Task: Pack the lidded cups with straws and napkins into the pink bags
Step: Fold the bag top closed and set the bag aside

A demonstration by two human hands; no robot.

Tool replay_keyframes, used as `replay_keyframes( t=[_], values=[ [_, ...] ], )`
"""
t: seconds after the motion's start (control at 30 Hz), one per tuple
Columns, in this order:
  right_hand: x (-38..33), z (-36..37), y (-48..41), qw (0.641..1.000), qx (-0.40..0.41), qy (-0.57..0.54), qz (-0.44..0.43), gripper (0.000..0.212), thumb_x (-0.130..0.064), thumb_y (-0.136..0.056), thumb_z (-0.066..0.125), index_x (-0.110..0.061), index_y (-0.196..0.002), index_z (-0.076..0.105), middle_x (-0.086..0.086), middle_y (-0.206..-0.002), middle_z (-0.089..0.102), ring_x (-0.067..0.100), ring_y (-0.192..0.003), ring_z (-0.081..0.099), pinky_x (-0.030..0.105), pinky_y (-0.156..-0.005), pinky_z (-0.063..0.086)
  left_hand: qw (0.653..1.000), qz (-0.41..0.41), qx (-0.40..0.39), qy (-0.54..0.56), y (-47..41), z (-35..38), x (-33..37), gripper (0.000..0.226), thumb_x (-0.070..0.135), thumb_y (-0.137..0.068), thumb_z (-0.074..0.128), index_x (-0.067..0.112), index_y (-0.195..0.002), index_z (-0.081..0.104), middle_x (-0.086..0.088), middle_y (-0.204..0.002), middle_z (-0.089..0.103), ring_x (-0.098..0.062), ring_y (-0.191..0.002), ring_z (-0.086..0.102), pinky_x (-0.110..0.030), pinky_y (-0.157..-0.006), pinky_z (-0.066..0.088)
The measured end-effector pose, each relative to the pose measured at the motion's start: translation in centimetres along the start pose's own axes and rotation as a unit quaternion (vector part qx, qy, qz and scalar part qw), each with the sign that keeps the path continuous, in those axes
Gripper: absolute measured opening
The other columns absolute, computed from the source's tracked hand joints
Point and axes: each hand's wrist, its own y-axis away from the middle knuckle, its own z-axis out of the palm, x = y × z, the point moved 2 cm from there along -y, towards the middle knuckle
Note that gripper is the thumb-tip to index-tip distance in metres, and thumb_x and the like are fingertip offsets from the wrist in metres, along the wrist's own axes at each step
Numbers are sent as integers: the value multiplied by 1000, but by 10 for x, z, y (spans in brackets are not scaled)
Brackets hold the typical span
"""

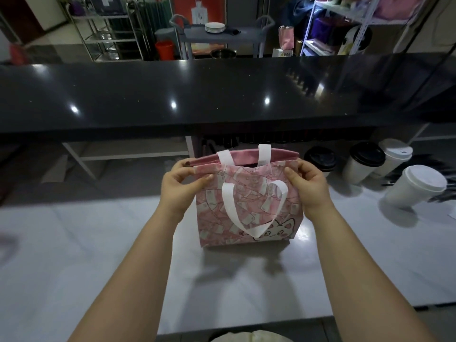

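Observation:
A pink bag (249,211) with white handles and a cat print stands upright on the pale counter (98,243). My left hand (182,186) pinches the left end of its top rim. On the other side my right hand (308,186) pinches the right end, and the mouth is slightly parted. Several lidded cups stand to the right: two with black lids (320,159) (362,164), two with white lids (394,154) (417,186). Dark straws (397,178) lie between the cups. I cannot see inside the bag.
A raised black bar top (172,95) runs across behind the bag. Shelving, a cart with plates (214,27) and another pink bag (286,37) stand in the background. A pale object (246,338) shows at the bottom edge.

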Motion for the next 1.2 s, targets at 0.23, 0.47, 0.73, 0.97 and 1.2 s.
replay_keyframes(
  t=[0.23,0.47,0.73,0.97,1.2],
  values=[
    [2,-7,4,996,87,-13,-31,17,-3,-87,68,-19,-88,70,-1,-88,71,16,-89,68,30,-81,57,996,34,76,37,7,-5,-4,25,26,-58,86,16,-79,78,-1,-106,68,-24,-104,65,-36,-80,59],
    [-18,-9,6,996,2,78,-49,32,-11,-82,74,-22,-105,55,4,-108,62,22,-99,64,32,-76,59,996,45,74,29,11,-8,-1,27,22,-66,84,14,-91,77,-1,-113,70,-20,-106,67,-41,-85,59],
    [-84,32,-25,820,-187,522,-141,33,-31,-77,76,-44,-102,60,-22,-99,58,4,-96,56,27,-81,51,992,76,78,58,23,-6,3,23,24,-63,86,30,-76,69,1,-111,71,-21,-105,68,-40,-83,59],
    [-78,60,-31,624,-255,717,-181,60,-25,-75,72,-28,-123,36,-2,-107,45,20,-97,40,36,-80,39,992,68,97,33,29,-2,8,22,30,-59,85,29,-71,67,5,-108,72,-19,-105,68,-44,-88,57],
    [-81,40,-26,732,-170,599,-277,28,-22,-80,67,-28,-97,46,-10,-87,54,15,-79,53,31,-65,45,992,73,99,29,35,-1,11,20,25,-63,85,31,-70,67,3,-104,73,-21,-103,68,-49,-90,56]
  ],
)
